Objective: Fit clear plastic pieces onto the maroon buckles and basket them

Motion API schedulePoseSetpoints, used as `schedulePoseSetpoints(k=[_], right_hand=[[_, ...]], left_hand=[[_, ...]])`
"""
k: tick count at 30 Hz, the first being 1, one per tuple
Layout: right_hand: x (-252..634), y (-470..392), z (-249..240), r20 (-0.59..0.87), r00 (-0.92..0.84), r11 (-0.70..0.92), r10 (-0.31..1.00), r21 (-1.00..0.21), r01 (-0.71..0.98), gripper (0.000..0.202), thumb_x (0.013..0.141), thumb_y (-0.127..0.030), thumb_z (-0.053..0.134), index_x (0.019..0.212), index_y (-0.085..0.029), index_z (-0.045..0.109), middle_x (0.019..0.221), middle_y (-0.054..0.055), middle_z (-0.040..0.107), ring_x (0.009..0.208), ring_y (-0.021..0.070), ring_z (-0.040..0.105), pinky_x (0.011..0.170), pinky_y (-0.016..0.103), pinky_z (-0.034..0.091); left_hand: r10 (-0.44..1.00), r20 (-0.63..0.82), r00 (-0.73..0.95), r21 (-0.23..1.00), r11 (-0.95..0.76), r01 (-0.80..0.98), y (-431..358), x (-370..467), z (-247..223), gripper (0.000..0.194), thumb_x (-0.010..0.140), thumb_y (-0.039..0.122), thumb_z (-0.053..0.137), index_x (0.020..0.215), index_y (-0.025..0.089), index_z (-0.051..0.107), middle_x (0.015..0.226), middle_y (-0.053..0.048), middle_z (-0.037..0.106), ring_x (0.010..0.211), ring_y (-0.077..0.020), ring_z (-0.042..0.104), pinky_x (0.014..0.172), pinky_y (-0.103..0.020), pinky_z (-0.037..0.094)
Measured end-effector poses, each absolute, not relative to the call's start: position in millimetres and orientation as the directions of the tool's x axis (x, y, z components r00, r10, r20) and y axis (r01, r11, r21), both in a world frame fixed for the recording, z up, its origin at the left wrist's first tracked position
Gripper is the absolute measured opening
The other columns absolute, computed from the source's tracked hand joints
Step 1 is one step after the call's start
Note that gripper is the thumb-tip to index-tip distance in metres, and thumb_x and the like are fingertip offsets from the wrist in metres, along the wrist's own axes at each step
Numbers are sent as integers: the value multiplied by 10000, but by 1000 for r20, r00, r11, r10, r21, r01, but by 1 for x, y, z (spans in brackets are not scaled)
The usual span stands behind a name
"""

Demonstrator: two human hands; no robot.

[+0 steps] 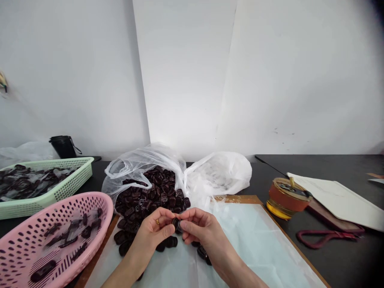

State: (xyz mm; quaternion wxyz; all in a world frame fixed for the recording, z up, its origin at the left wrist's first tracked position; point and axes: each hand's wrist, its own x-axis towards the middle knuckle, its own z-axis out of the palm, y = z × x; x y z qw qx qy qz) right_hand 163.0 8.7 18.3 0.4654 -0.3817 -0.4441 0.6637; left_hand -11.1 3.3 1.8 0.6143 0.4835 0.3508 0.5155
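My left hand (159, 228) and my right hand (199, 228) meet over the pale sheet, fingertips pinched together. Between them is a small dark glossy piece (175, 224), mostly covered by the fingers. The left thumb and fingers grip it. A small greyish, see-through bit (179, 226) shows at the right thumb; its kind is unclear. Behind the hands, a heap of dark brown glossy pieces (159, 188) spills from a clear plastic bag (135, 160). Several more lie near the wrists, including dark pieces (204, 254) beside the right hand.
A pink basket (105, 212) and a green basket (75, 176) on the left hold dark pieces in clear wrapping. A white bag (225, 172) lies behind the sheet (252, 240). On the right are a round amber container (288, 198), scissors (321, 240) and an open notebook (339, 196).
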Motion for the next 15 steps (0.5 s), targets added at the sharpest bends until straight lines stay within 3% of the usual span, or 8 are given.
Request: schedulePoseSetpoints(k=[5,15], right_hand=[[164,11,17,-118,-254,-191,960,-939,-285,422,568,-343,894,818,-176,598,613,-50,641,491,94,587,466,197,465],[161,13,13,-85,-221,-142,972,-956,-257,423,548,-317,864,790,-186,542,579,-71,621,451,99,577,422,198,447]], left_hand=[[968,115,221,966,-58,-250,3,-10,1,177,746,257,807,870,207,690,1014,-44,762,941,-193,656,840,-289,478],[961,139,240,976,-92,-199,3,-9,0,153,763,228,788,884,206,697,1053,-62,762,970,-221,679,866,-324,506]])
